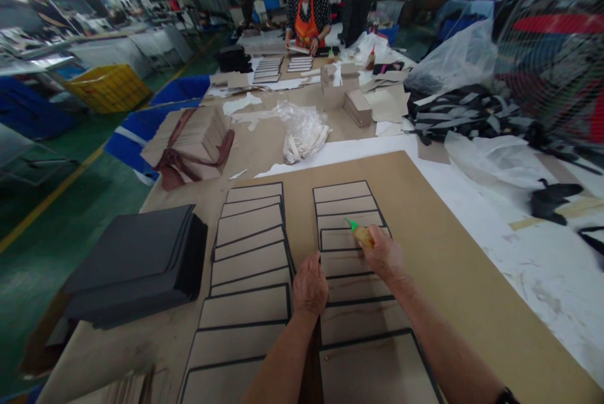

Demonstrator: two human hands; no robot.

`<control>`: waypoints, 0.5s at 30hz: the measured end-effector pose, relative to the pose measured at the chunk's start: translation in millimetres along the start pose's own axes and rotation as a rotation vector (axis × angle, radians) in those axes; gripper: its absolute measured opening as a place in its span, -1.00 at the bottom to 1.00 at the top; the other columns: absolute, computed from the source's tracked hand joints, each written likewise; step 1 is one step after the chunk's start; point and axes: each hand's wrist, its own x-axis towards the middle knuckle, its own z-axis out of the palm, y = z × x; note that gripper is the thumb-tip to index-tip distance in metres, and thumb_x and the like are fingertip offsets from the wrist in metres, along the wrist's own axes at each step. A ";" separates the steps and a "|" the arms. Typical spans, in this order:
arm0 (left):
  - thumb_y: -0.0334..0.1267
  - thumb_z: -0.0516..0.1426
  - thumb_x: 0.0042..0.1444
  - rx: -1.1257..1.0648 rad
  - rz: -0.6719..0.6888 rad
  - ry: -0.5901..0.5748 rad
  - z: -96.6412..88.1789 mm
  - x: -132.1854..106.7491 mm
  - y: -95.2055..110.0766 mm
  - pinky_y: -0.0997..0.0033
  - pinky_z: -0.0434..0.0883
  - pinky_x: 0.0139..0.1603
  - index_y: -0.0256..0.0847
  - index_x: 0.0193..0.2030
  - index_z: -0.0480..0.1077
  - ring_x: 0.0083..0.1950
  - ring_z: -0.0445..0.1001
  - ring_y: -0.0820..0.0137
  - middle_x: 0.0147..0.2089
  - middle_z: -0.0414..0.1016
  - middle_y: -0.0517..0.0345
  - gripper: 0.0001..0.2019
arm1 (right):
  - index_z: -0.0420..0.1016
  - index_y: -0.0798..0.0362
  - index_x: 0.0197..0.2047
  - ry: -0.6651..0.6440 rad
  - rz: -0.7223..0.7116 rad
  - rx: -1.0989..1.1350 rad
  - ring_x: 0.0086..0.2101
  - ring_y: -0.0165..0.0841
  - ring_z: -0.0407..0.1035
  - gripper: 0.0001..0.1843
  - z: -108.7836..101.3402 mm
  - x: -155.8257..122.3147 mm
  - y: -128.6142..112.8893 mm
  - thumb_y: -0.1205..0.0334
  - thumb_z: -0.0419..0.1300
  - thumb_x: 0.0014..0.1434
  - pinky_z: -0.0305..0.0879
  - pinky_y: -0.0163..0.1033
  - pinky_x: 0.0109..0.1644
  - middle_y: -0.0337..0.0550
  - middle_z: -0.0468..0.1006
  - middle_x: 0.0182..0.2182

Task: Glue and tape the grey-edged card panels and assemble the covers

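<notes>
The right hand (384,254) grips a bottle (363,236); near boards (352,322) at right are streaked, far boards (340,192) look bare. The left hand's (310,287) grip I can't tell.

Your right hand (384,255) hides part of the green-tipped bottle (362,236), the bottom edge cuts off your nearest panels (377,369), and the fan (528,70) at right is blurred.

Bare brown board (448,265) leaves room right of the right hand (384,254); the dark sheet stack (134,243) blocks lower left, the tied bundle (207,133) centre left, the plastic bag (302,124) just above centre.
</notes>
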 end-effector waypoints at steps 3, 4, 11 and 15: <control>-0.40 -0.02 0.27 -0.012 -0.009 -0.014 -1.6 0.6 0.8 0.25 0.44 0.08 -0.25 0.17 0.34 0.07 0.48 0.25 0.04 0.50 -0.08 -0.65 | 0.31 0.01 -0.30 -0.007 -0.064 0.053 -0.42 -0.39 0.26 -0.85 4.1 -0.8 -14.2 0.13 0.11 0.25 -0.16 -0.28 -0.42 -0.21 0.46 -0.37; -0.40 -0.02 0.27 -0.016 -0.011 -0.020 -2.3 0.9 1.0 0.25 0.44 0.08 -0.25 0.17 0.33 0.06 0.48 0.25 0.03 0.50 -0.08 -0.65 | 0.31 0.01 -0.30 -0.007 -0.083 0.069 -0.42 -0.38 0.27 -0.86 6.3 -1.3 -19.7 0.14 0.10 0.26 -0.16 -0.27 -0.41 -0.21 0.46 -0.37; -0.42 -0.03 0.26 -0.013 -0.006 -0.031 -1.4 0.9 -0.8 0.26 0.43 0.10 -0.24 0.18 0.32 0.07 0.47 0.26 0.03 0.50 -0.04 -0.63 | 0.31 0.00 -0.29 -0.009 -0.120 0.136 -0.40 -0.39 0.30 -0.90 20.6 -2.6 -51.4 0.22 0.07 0.28 -0.10 -0.28 -0.39 -0.20 0.49 -0.34; -0.41 -0.05 0.27 -0.018 -0.006 -0.043 -2.4 1.8 -0.6 0.25 0.43 0.08 -0.26 0.17 0.34 0.05 0.48 0.25 0.01 0.51 -0.06 -0.64 | 0.30 0.00 -0.29 -0.009 -0.117 0.162 -0.40 -0.38 0.30 -0.90 19.1 -2.2 -49.1 0.21 0.07 0.28 -0.08 -0.28 -0.38 -0.21 0.49 -0.35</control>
